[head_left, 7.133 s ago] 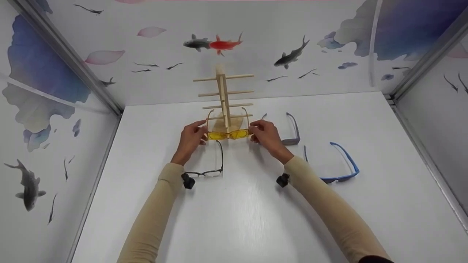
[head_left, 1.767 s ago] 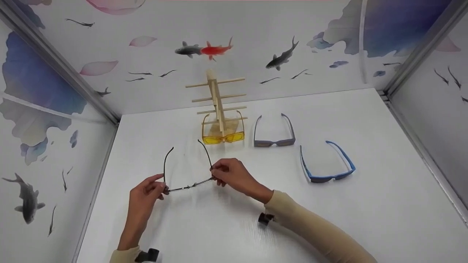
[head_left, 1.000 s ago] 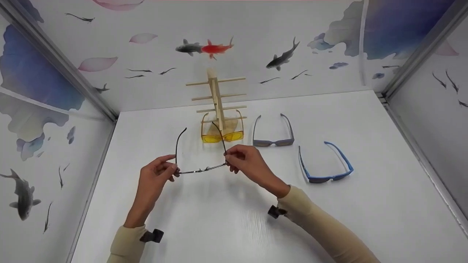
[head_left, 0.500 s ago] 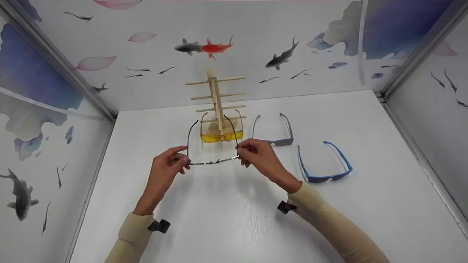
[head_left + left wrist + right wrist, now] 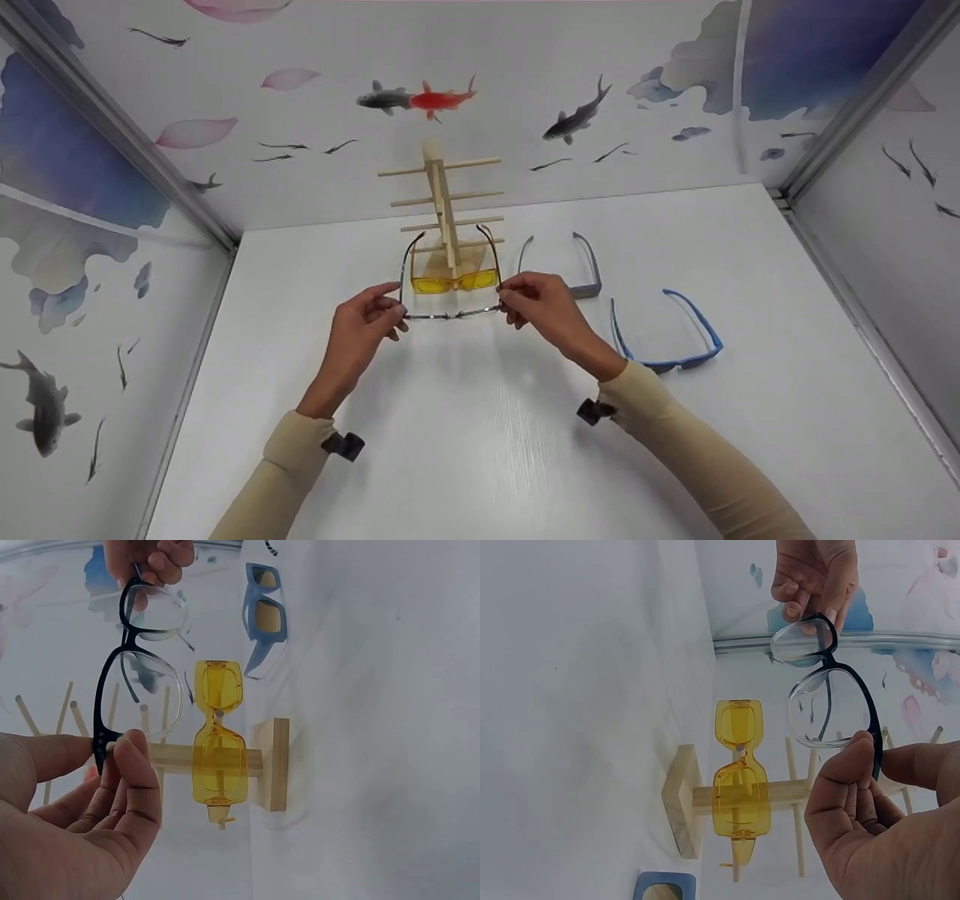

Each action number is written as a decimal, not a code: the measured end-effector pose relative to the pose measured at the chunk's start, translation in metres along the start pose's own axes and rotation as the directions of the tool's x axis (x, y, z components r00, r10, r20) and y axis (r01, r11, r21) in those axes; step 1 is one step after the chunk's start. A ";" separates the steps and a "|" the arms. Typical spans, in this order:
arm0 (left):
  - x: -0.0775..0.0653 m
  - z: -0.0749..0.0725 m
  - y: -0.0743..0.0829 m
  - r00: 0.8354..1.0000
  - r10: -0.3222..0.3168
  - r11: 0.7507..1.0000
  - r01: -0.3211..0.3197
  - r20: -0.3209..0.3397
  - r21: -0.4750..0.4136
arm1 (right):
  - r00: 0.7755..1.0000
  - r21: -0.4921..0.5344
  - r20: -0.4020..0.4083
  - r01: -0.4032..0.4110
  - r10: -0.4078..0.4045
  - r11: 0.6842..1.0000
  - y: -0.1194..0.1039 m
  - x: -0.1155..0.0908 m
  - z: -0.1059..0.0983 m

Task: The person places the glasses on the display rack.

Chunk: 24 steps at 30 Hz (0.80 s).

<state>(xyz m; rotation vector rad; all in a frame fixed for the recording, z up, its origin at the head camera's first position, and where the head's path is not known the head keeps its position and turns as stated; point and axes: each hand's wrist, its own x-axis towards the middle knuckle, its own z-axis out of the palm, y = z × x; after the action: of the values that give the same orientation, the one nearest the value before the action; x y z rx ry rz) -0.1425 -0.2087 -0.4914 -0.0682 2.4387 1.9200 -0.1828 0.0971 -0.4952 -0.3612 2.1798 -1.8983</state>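
Black-rimmed eyeglasses (image 5: 431, 317) with clear lenses are held up by both hands, temples unfolded and pointing to the wooden display stand (image 5: 441, 199). My left hand (image 5: 360, 330) pinches their left hinge corner between thumb and fingers. At the right corner, my right hand (image 5: 551, 311) does the same. Yellow glasses (image 5: 431, 286) hang on the stand's lowest peg, just behind the held pair in the head view. In the left wrist view the black rim (image 5: 98, 701) is in front of the stand's pegs, higher up than the yellow glasses (image 5: 219, 765).
Grey sunglasses (image 5: 596, 270) lie right of the stand, partly behind my right hand. Further right are blue sunglasses (image 5: 707, 358), partly covered by my right wrist. The stand's upper pegs (image 5: 480, 162) are bare. A printed wall (image 5: 510, 45) rises behind the white table (image 5: 480, 450).
Both hands let go of the yellow glasses at the stand and took up the black eyeglasses from the table. Since then they have carried them rightward and forward to the stand.
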 end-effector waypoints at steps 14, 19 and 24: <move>0.021 0.002 0.006 1.000 0.001 1.000 0.000 0.018 -0.010 | 1.000 0.022 -0.017 -0.007 0.008 1.000 -0.002 0.015 -0.008; 0.025 0.000 0.011 1.000 0.000 1.000 0.000 0.012 0.010 | 1.000 0.030 -0.006 -0.012 0.012 0.999 -0.005 0.020 -0.009; 0.031 -0.001 0.015 1.000 -0.003 1.000 0.003 0.012 0.017 | 0.999 0.040 0.002 -0.037 0.037 0.999 -0.007 0.027 -0.011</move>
<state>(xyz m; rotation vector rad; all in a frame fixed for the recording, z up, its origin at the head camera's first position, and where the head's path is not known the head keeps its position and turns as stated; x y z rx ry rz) -0.1747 -0.2065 -0.4788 -0.0596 2.4459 1.8923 -0.2118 0.0971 -0.4873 -0.3123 2.1292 -1.9193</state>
